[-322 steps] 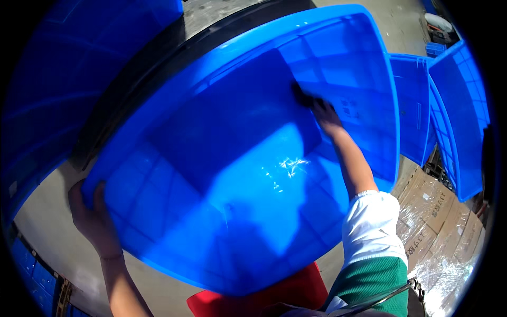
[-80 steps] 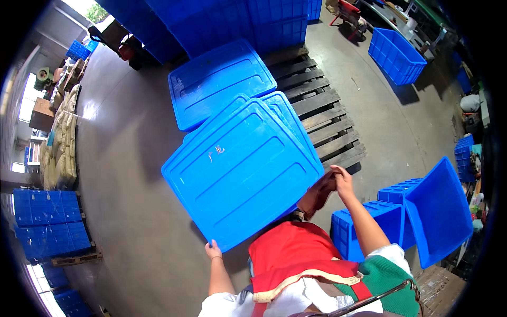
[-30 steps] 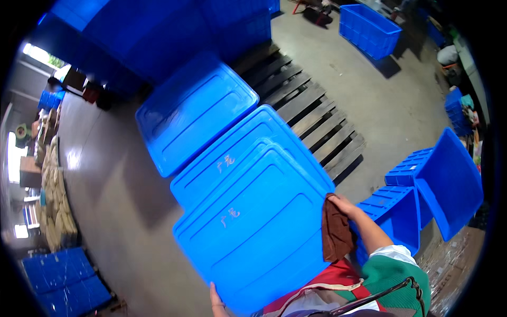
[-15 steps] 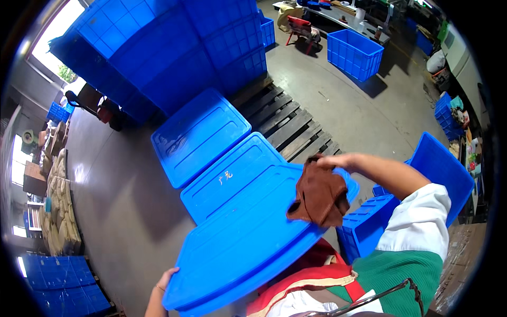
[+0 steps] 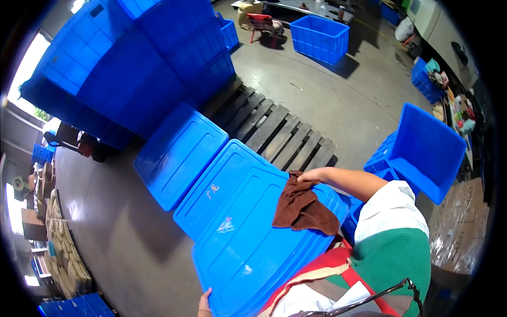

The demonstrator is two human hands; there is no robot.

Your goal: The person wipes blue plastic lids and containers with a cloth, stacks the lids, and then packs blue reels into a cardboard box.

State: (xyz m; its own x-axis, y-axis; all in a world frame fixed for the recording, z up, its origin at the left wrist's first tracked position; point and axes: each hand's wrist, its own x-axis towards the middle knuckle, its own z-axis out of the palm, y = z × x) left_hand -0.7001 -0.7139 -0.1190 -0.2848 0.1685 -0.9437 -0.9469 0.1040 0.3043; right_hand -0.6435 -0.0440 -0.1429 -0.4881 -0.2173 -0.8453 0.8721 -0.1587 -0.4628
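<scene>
A blue plastic lid (image 5: 248,232) with pale scuffs lies uppermost on a stack of similar lids right in front of me. At its near-left corner, my left hand (image 5: 204,304) grips the rim, with most of the hand below the edge or out of frame. My right hand (image 5: 312,176) clasps a brown cloth (image 5: 305,208), which drapes over the right end of that lid. Beyond it lie a second blue lid (image 5: 211,206) with small pale marks and a third blue lid (image 5: 182,156), side by side.
Tall stacked blue crates (image 5: 142,68) rise at the far left beside a slatted wooden pallet (image 5: 280,132). An open blue crate (image 5: 430,150) stands at my right, near a film-wrapped carton (image 5: 459,227). Another blue crate (image 5: 319,39) sits on the floor farther off.
The lid I held raised and tilted has come down flat onto the stack. Both hands moved with it, and the cloth now hangs spread over its right end. My view has shifted.
</scene>
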